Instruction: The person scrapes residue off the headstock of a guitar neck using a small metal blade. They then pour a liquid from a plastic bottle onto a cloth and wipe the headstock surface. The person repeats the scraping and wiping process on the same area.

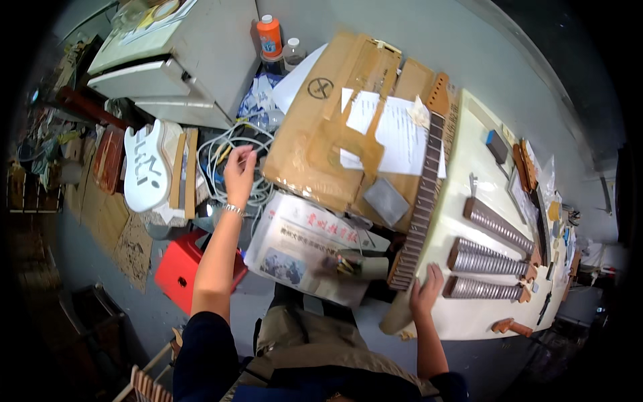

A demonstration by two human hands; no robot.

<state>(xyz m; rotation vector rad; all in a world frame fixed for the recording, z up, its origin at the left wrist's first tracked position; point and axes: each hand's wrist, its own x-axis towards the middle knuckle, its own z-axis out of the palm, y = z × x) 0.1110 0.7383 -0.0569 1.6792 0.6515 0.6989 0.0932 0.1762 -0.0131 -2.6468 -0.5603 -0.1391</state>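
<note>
My left hand point(240, 173), a bracelet at its wrist, is raised near a tangle of grey cables point(262, 142), its fingers loosely bent and apart with no held thing visible. Flat on the near left edge of the white table point(408, 309) rests my right hand point(426, 289), fingers stretched out. Just beyond it lies a guitar neck point(429, 184) with a dark fretted fingerboard, its pale headstock pointing away. The neck lies along the right side of a large cardboard box point(301, 134). On the box are written paper sheets point(404, 134) and a grey block point(386, 201).
Three fretted necks point(489, 258) lie on the white table, with a blue-grey block point(496, 146) behind. A newspaper point(291, 244) hangs in front of the box. Left are a red stool point(179, 275), a white guitar body point(146, 175) and a white cabinet point(214, 60). An orange bottle point(269, 37) stands behind.
</note>
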